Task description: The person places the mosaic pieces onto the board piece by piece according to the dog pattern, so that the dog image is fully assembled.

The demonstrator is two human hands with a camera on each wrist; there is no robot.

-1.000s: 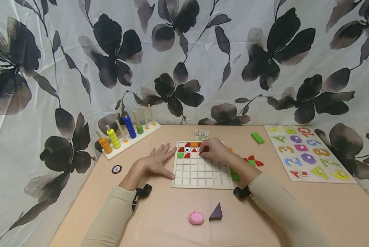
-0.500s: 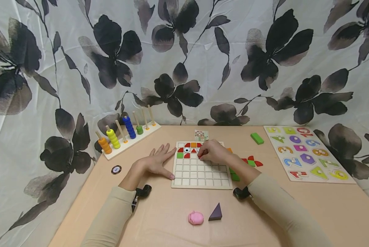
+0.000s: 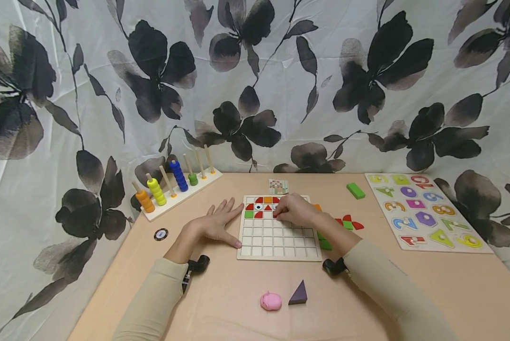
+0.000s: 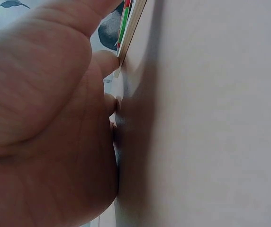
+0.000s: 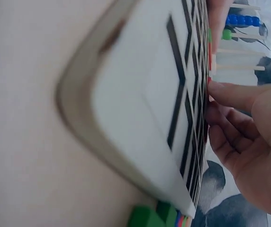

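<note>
A white square grid board (image 3: 276, 241) lies mid-table, with red, green and orange pieces filling cells of its upper rows. My right hand (image 3: 298, 210) is over the board's upper right, thumb and fingertips pinching a small red piece (image 3: 274, 216) down at a third-row cell. The fingers cover most of that piece and some cells behind it. My left hand (image 3: 210, 226) lies on the table with fingers spread, index fingertip and thumb against the board's left edge. In the left wrist view, the palm (image 4: 45, 118) stands close to the tabletop.
Loose red and green pieces (image 3: 347, 224) lie right of the board, partly behind my right forearm. A patterned card (image 3: 278, 186) sits behind it. Around stand a peg stacker (image 3: 169, 207), a number board (image 3: 425, 213), a green block (image 3: 356, 191), a pink figure (image 3: 271, 300) and a purple triangular block (image 3: 299, 293).
My right fingertips have moved slightly left and down at the third-row cell, with the red piece showing less between them. The left hand stays in place.
</note>
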